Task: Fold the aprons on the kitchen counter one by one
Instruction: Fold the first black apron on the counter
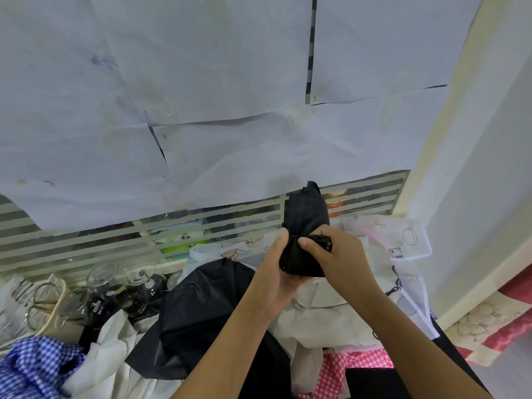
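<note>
1. Both hands are raised in front of the person and meet on a black apron [305,214], which is bunched into a narrow, thick bundle.
2. The left hand [275,269] grips the bundle from the left. Its thumb lies upright against the near side of the cloth, and the other fingers curl underneath and behind, out of my sight.
3. The right hand [339,254] clasps it from the right, with the thumb pressed across the front of the fold and the fingers wrapped over the far edge.
4. The bundle is held clear of the heap below. Its upper end stands above the hands, in front of the slatted window [86,243].
5. Under the hands lies a cream apron [316,323], spread out and rumpled.
6. Just left of it, a second dark apron [201,312] sits crumpled in a loose mound.
7. To the right, a white printed apron [403,240] with line drawings spills toward the wall.
8. A pink checked cloth [359,367] shows below the cream one at the near edge.
9. A blue checked cloth [34,370] lies at the bottom left, with a plain white cloth [115,355] between it and the dark mound.
10. Clear glass jugs [109,280] stand in a cluster by the window on the left.
11. Sheets of white paper [201,82] cover the panes above.
</note>
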Demonstrator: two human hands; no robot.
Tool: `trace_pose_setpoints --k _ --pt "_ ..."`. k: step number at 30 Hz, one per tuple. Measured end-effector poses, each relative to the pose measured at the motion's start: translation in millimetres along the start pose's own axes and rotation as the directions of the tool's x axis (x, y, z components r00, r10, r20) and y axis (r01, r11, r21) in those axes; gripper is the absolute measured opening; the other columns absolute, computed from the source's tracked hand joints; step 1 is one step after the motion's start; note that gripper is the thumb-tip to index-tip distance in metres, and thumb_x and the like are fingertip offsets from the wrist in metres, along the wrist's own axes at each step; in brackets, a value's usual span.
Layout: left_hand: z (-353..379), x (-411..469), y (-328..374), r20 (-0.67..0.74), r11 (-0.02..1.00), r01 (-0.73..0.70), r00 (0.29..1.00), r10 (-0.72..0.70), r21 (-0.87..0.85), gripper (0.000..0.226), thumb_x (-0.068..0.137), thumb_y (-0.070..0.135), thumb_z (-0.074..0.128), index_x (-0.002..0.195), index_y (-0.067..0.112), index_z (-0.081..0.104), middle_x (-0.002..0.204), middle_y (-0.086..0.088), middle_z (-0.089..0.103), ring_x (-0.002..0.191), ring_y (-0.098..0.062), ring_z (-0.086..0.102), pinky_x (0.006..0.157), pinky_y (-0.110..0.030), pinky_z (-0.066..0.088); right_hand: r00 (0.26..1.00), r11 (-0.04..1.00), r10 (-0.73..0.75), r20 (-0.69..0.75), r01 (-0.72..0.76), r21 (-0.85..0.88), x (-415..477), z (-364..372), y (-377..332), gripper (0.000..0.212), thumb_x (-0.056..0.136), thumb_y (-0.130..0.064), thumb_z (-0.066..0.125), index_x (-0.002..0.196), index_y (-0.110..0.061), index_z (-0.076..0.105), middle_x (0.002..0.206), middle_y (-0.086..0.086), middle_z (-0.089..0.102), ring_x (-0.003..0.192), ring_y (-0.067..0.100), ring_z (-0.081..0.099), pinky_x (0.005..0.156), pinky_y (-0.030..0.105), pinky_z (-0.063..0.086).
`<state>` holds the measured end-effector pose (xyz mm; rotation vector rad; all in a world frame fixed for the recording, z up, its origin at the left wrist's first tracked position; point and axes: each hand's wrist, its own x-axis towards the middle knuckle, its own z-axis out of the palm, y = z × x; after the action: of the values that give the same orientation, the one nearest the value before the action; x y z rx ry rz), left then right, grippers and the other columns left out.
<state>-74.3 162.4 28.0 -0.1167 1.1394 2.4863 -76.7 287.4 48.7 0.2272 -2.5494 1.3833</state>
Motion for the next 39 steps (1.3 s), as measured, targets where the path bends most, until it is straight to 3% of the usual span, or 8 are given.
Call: trace_pose_setpoints --k 3,7,12,18,22,28,31,39 --pt "0 -1 1 -0.032 0.988 -0.042 0.998 0.047 0.149 0.05 0.085 0.022 0.07 0.125 -0.003 0.054 0.123 -0.022 0.062 0.116 -0.031 0.06 0.098 -0.041 0.049 1.0 0.999 0.026 0.013 -0.025 -0.034 2 -2 0 0.018 0.091 -0.026 0.06 0.075 -0.019 0.059 0.069 -0.007 0.058 0.066 0.004 0.052 0.059 0.012 0.039" --pt "0 2 -1 -0.101 0.981 -0.06 0.992 0.08 0.186 0.026 0.096 0.013 0.051 0.117 -0.001 0.058 0.109 -0.018 0.069 0.104 -0.026 0.066 0.086 -0.033 0.055 0.997 0.997 0.056 -0.058 -0.053 0.05 -7 -1 4 0.011 0.086 -0.026 0.067 0.087 -0.03 0.057 0.089 -0.015 0.059 0.085 -0.002 0.054 0.066 0.007 0.038" --pt "-2 1 7 -0.193 0.999 -0.015 0.981 0.025 0.052 0.024 0.097 0.008 0.046 0.116 -0.006 0.053 0.104 -0.025 0.064 0.092 -0.033 0.067 0.069 -0.04 0.059 0.882 0.816 -0.455 0.125 0.469 -0.338 -19 -6 22 0.052 0.081 -0.047 0.062 0.127 -0.024 0.056 0.145 -0.007 0.042 0.143 0.014 0.022 0.118 0.036 0.017" --pt "-6 -5 6 -0.035 0.984 0.175 0.984 -0.176 -0.041 0.033 0.071 0.003 0.057 0.102 -0.008 0.061 0.089 -0.017 0.065 0.083 -0.024 0.063 0.085 -0.033 0.048 0.728 0.633 -0.658 0.194 0.674 -0.38 -18 -21 44 0.047 0.073 -0.016 0.071 0.118 -0.019 0.06 0.116 -0.001 0.068 0.126 0.014 0.047 0.118 0.033 0.02" --pt "5 -5 8 -0.027 0.977 0.208 0.977 -0.209 -0.057 0.019 0.075 0.005 0.053 0.087 -0.002 0.066 0.077 -0.013 0.067 0.067 -0.022 0.066 0.071 -0.033 0.053 0.676 0.602 -0.704 0.22 0.731 -0.321 -19 -21 43 0.026 0.083 -0.022 0.063 0.108 -0.017 0.069 0.107 -0.004 0.071 0.114 0.009 0.056 0.116 0.029 0.026" --pt "10 -2 7 -0.145 0.975 0.216 0.964 -0.221 -0.048 0.026 0.076 0.01 0.061 0.098 -0.004 0.059 0.082 -0.018 0.065 0.077 -0.029 0.064 0.083 -0.042 0.051 0.856 0.868 -0.484 0.18 0.496 -0.021 -30 -23 32 0.039 0.084 -0.048 0.061 0.117 -0.032 0.047 0.1 -0.013 0.069 0.099 0.0 0.062 0.084 0.012 0.049" --pt "13 -4 2 -0.039 0.973 0.136 0.989 -0.145 -0.188 0.038 0.079 0.01 0.049 0.113 -0.007 0.054 0.09 -0.024 0.066 0.08 -0.032 0.067 0.07 -0.04 0.058 0.941 0.941 -0.332 0.068 0.326 0.089 -32 -22 24 0.035 0.083 -0.059 0.054 0.114 -0.054 0.04 0.089 -0.023 0.065 0.088 -0.002 0.061 0.07 0.007 0.046" --pt "4 -1 -1 -0.043 0.996 0.047 0.998 -0.05 -0.08 0.05 0.096 0.037 0.036 0.125 0.0 0.056 0.118 -0.025 0.063 0.111 -0.036 0.059 0.094 -0.046 0.049 0.998 0.976 -0.011 -0.059 0.023 0.218 -20 -10 17 0.012 0.09 -0.029 0.062 0.086 -0.039 0.057 0.086 -0.02 0.063 0.086 -0.003 0.056 0.066 0.008 0.044"
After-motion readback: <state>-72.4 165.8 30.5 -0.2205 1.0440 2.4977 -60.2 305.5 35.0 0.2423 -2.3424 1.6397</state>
